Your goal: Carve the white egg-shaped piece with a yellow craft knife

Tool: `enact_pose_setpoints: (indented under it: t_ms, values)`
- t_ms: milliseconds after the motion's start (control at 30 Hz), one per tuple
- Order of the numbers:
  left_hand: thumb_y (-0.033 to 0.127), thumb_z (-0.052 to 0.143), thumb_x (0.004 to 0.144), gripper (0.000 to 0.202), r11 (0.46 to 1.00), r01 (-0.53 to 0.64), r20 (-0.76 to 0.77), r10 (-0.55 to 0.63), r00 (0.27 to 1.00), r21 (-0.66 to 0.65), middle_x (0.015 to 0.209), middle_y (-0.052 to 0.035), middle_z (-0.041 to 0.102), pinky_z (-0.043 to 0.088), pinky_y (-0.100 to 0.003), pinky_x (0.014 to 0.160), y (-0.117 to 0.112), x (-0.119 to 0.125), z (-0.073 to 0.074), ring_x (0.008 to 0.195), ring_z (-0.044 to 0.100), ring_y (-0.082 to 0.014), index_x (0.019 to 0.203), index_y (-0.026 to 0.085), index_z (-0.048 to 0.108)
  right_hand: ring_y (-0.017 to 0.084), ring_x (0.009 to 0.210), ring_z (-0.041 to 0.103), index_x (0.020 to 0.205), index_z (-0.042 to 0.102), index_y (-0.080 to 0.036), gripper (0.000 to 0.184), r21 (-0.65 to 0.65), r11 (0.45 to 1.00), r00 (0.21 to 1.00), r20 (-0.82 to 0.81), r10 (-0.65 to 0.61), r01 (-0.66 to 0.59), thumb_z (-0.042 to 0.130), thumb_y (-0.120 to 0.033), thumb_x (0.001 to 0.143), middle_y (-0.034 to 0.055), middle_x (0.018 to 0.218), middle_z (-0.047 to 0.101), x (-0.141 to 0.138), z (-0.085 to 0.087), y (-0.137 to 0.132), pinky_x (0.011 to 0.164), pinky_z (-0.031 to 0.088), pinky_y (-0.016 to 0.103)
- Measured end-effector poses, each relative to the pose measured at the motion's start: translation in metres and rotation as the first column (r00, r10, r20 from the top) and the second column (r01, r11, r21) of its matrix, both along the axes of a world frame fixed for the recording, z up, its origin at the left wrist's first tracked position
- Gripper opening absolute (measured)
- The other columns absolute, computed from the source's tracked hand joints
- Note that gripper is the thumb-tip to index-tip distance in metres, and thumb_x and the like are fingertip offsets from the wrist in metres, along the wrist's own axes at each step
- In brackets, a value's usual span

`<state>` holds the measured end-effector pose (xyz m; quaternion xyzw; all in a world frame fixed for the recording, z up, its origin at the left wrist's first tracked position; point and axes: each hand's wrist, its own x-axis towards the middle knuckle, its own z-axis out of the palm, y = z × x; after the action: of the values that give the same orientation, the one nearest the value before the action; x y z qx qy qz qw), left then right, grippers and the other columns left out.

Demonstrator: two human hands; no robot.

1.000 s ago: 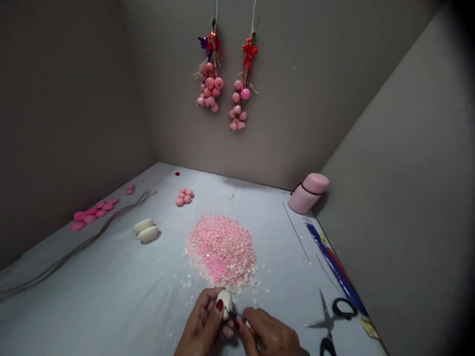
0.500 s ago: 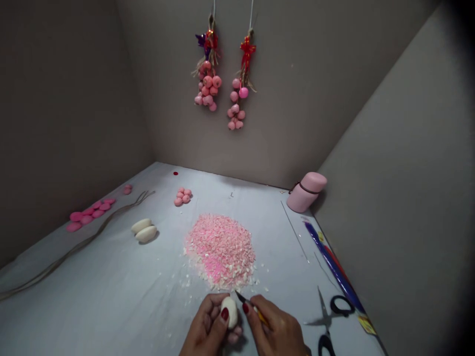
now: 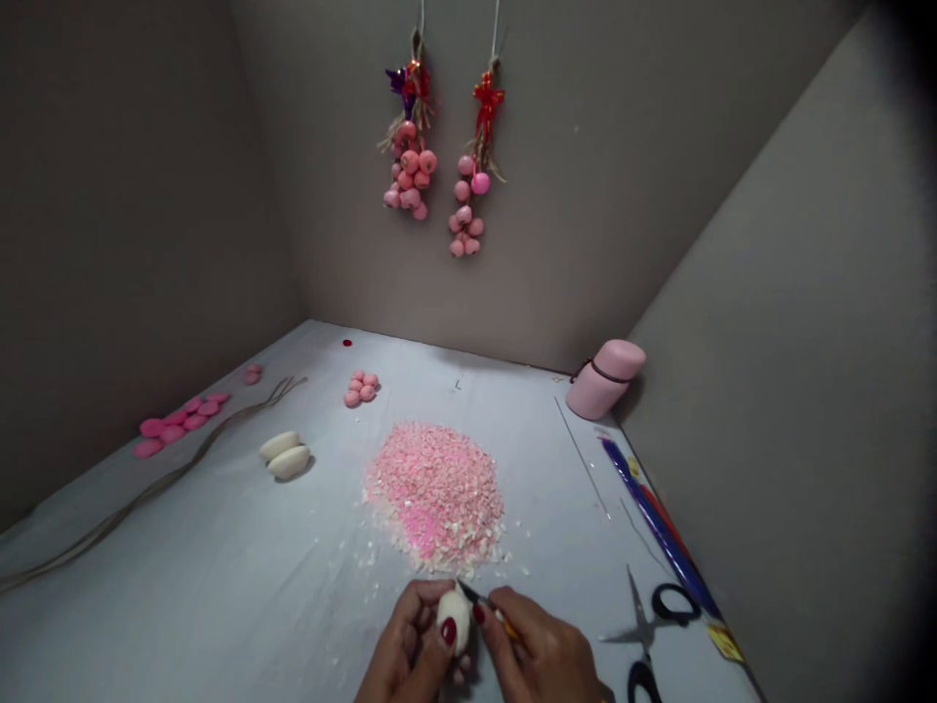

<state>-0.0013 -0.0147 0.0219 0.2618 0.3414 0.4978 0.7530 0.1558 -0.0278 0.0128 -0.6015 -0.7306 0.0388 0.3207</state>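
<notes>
Near the front edge of the view, my left hand is closed around a smooth white oval piece, thumb pressed on its face. My right hand grips a small craft knife with a dark blade and a yellowish handle. The blade's tip is at the upper end of the white piece; whether it cuts in I cannot tell. Just beyond both hands lies a heap of pink and white shavings. Two more white oval pieces rest on the table to the left.
Scissors lie spread at right, beside a blue wrapped roll and a thin metal rod. A pink flask stands behind. Pink balls, bright pink ovals and twine lie left. Pink clusters hang on the wall.
The knife tip has shifted slightly left, onto the top of the white oval piece. My right hand moved a little left with it, and the left thumb shifted slightly down.
</notes>
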Motion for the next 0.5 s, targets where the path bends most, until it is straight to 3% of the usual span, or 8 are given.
enact_pose_setpoints:
  t_ms: [100, 267, 400, 500]
  values:
    - [0.042, 0.082, 0.066, 0.027, 0.996, -0.003, -0.003, 0.003, 1.0, -0.084, 0.071, -0.0001, 0.073, 0.05, -0.025, 0.062, 0.001, 0.0, 0.003, 0.064, 0.066, -0.013, 0.085, 0.023, 0.076, 0.012, 0.046, 0.059, 0.07, 0.058, -0.023, 0.047, -0.067, 0.998, 0.997, -0.073, -0.026, 0.021, 0.033, -0.047, 0.102, -0.0022, 0.056, 0.061, 0.005, 0.001, 0.002, 0.046, 0.037, 0.019]
    - [0.04, 0.088, 0.056, 0.037, 0.945, 0.017, 0.061, 0.003, 0.998, -0.327, 0.079, -0.0023, 0.081, 0.051, -0.022, 0.069, 0.008, -0.004, 0.007, 0.075, 0.075, -0.0162, 0.087, 0.023, 0.077, 0.011, 0.046, 0.058, 0.07, 0.058, -0.022, 0.047, -0.034, 0.999, 0.994, -0.103, 0.017, -0.021, 0.033, -0.046, 0.102, -0.0021, 0.057, 0.06, 0.002, -0.002, 0.0, 0.047, 0.038, 0.017]
    - [0.039, 0.089, 0.056, 0.032, 0.96, -0.006, 0.033, 0.015, 0.999, -0.279, 0.071, -0.0005, 0.078, 0.049, -0.02, 0.06, 0.011, -0.006, 0.004, 0.066, 0.07, -0.012, 0.08, 0.02, 0.076, 0.01, 0.044, 0.058, 0.069, 0.058, -0.022, 0.048, 0.026, 0.999, 0.996, -0.077, 0.044, -0.042, 0.032, -0.046, 0.103, -0.0026, 0.055, 0.059, -0.004, -0.001, -0.002, 0.046, 0.039, 0.017]
    - [0.038, 0.088, 0.058, 0.034, 0.963, -0.03, -0.016, 0.026, 1.0, -0.268, 0.074, -0.0013, 0.078, 0.048, -0.019, 0.058, 0.012, -0.008, 0.001, 0.065, 0.067, -0.011, 0.085, 0.022, 0.076, 0.01, 0.042, 0.056, 0.069, 0.059, -0.022, 0.049, 0.059, 0.997, 0.997, -0.051, 0.057, -0.054, 0.032, -0.044, 0.103, -0.0027, 0.053, 0.058, -0.006, 0.002, -0.002, 0.045, 0.039, 0.017]
